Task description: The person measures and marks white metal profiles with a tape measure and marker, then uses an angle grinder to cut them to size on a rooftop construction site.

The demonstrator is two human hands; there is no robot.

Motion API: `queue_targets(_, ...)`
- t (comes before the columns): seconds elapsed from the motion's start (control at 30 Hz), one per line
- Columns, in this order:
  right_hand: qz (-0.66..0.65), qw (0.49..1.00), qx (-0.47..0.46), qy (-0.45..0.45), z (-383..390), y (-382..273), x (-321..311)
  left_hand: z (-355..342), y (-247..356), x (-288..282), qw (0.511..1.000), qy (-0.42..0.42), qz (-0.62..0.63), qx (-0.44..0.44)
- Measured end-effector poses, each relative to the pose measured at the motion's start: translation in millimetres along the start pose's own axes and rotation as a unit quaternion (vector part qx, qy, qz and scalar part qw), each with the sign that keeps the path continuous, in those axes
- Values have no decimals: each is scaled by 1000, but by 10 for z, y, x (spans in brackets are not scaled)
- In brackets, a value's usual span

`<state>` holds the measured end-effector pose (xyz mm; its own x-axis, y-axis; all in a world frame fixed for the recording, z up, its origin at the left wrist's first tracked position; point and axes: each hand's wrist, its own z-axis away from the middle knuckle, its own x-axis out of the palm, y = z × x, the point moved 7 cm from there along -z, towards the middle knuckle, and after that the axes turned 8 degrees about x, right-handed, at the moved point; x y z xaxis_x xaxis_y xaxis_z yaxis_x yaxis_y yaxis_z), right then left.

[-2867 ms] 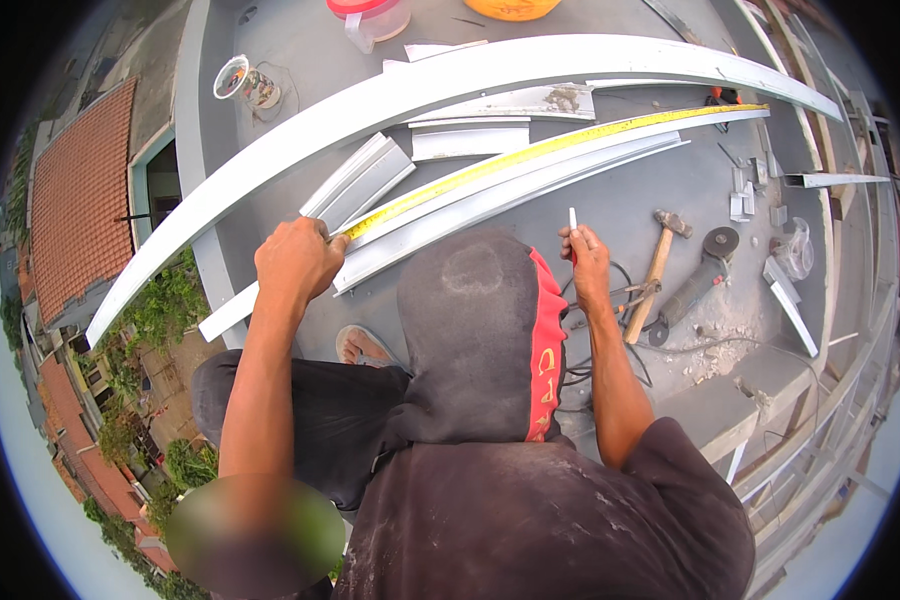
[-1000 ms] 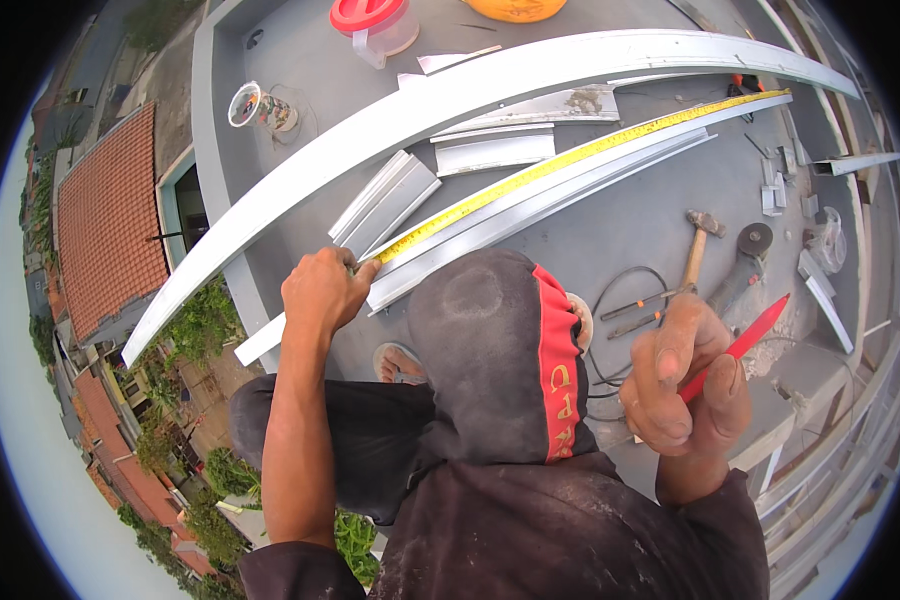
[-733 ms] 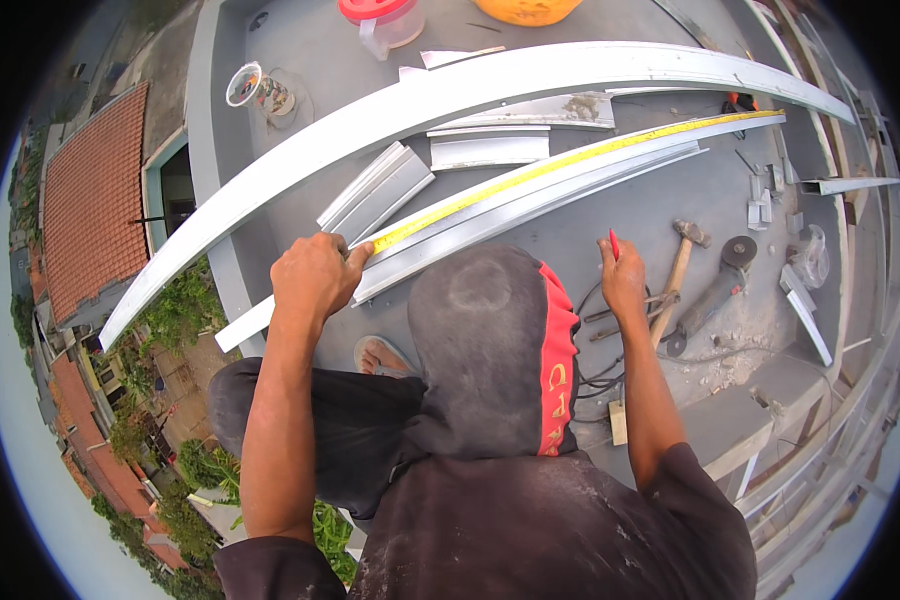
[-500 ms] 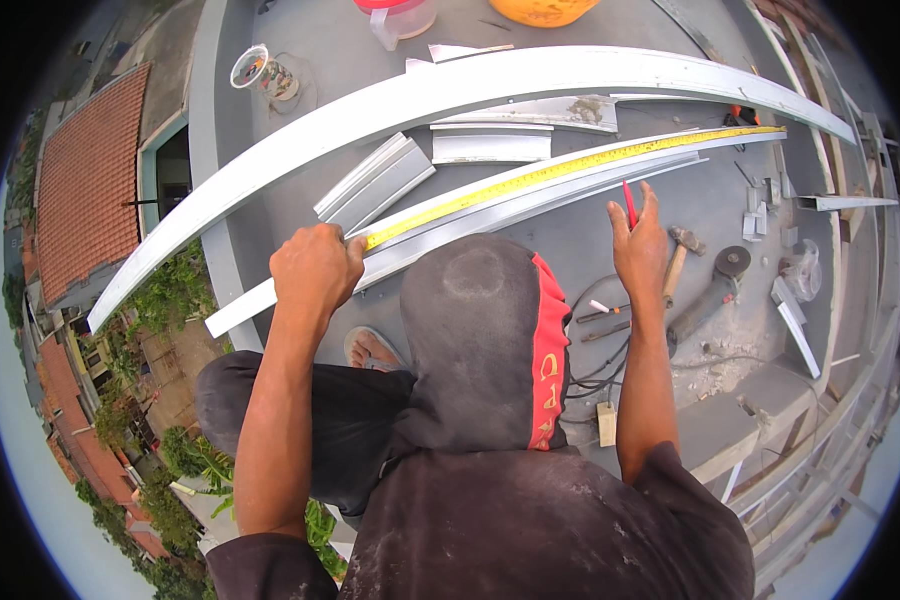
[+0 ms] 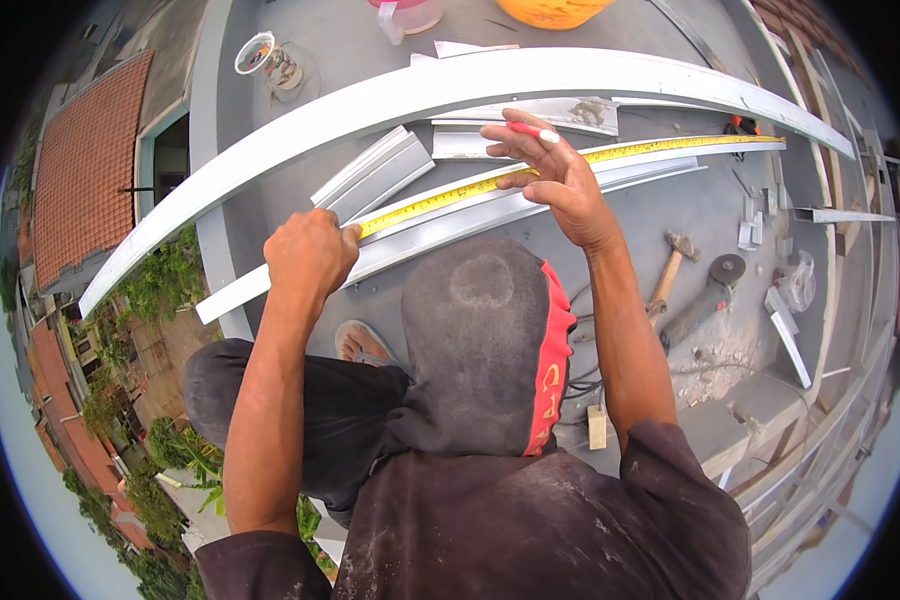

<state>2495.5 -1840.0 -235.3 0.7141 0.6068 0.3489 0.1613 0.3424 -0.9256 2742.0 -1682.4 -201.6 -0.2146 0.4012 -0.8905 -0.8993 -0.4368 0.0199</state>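
A yellow tape measure [image 5: 410, 209] lies stretched along a long white metal profile [image 5: 232, 301]. My left hand [image 5: 312, 258] is closed on the tape's near left end, pressing it to the profile; whether the case is inside my fist is hidden. Above the tape's middle is my right hand [image 5: 562, 188], palm turned inward and fingers partly spread. It holds a red marker [image 5: 523, 129] with a white end among its fingers. Just below the tape runs a silver metal channel [image 5: 420, 246].
A long white bar [image 5: 450, 82] arches beyond the profile, with short channel offcuts [image 5: 378, 175] between. To the right lie a hammer [image 5: 667, 272], an angle grinder [image 5: 705, 300] and metal scraps. A clear cup [image 5: 270, 65] stands far left, near the ledge's edge.
My right hand has swung left and forward with the red marker, from beside the channel to over the tape. The left hand stays at the tape's near end.
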Motion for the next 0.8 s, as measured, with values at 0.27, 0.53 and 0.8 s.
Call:
queue_targets(0.27, 218, 975, 37, 35, -126, 118, 16, -15, -19, -3, 1000, -24, 1, -16)
queue_targets(0.53, 315, 949, -9, 20, -224, 356, 5, -43, 0, -22, 999, -30, -7, -17)
queue_targets(0.8, 373, 927, 4, 40, -228, 349, 38, -48, -12, -29, 1000, -7, -3, 1)
